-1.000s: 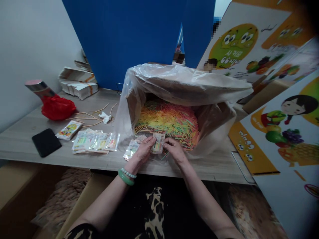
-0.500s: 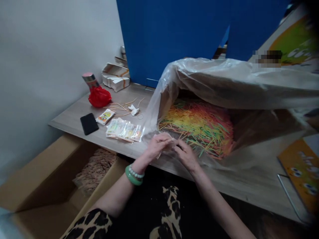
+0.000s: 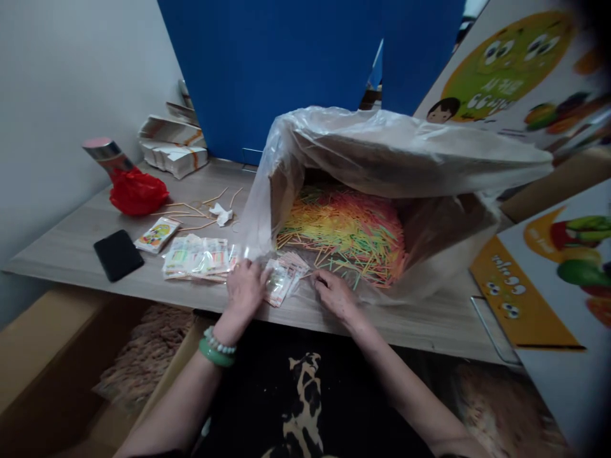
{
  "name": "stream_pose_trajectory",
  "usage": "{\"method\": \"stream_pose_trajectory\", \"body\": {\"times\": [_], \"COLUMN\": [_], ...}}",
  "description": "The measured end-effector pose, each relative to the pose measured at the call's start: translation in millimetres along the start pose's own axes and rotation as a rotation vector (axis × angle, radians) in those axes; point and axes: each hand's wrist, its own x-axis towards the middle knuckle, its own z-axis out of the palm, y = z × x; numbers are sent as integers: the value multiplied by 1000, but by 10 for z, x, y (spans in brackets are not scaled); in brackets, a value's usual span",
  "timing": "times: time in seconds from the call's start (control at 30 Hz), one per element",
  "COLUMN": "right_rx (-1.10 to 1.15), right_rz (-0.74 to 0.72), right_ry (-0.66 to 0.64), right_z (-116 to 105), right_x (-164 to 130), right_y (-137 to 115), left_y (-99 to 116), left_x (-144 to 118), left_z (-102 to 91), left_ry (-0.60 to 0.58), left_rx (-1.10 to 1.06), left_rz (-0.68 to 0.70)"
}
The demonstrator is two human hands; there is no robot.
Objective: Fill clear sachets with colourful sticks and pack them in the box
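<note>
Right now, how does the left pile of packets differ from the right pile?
The left pile spreads in a wider row; the right pile is narrower. The left pile runs roughly along the table edge, while the right pile slants. The left pile lies mostly left of the left hand, the right pile between that hand and the right hand. Both are overlapping printed packets.

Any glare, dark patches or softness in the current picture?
Head view: whitish glare on the plastic liner and clear packets; head view: the upper-right corner falls to black; head view: the left hand and right hand look slightly soft, fine packet print unreadable.
</note>
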Motion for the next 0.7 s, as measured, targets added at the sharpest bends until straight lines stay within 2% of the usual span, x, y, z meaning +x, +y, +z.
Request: {"method": "stream_pose_trajectory", "body": {"times": [0.07,0.13,0.23,0.33,0.43,0.57,0.63,0.7], "right_rx": [-45,-118,-371,-677,-864,-953,-953,-954], "right_rz": [31,43,51,54,30,42,11,-43], "right_ry": [-10,-19,35,60,70,93,78,64], "right_z": [-78,-200,-419,-565,-581,-544,-556,-594], "right_x": [10,45,172,414,743,1101,1181,1209], "right_y": [87,156,176,105,23,7,33,71], "left_y": [153,207,166,110,96,69,31,-4], "left_x": [-76,-81,-19,27,27,2,3,23], "left_z": [104,192,271,284,244,156,128,118], "left_ry": [-66,-65,-23,11,73,145,174,192], "left_rx": [-31,-103,-241,-257,-159,-102,-179,-360], "left_rz": [8,-36,-112,-92,-7,58,65,50]}}
